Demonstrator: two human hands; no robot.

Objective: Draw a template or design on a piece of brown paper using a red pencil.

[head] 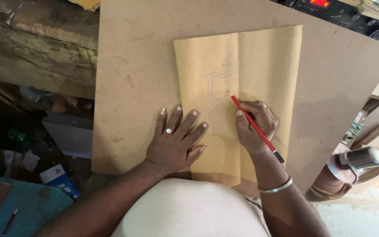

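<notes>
Paper, a yellow-brown sheet with a lengthwise fold, lies flat on a large brown board, and I see a faint curved pencil outline near its upper middle. My right hand is closed around a red pencil, its tip touching the sheet just below that outline. My left hand lies open and flat, fingers spread, across the sheet's left edge, partly on the board; it grips nothing. Off to the right sits a metal canister. Another pencil rests on a blue surface at lower left.
</notes>
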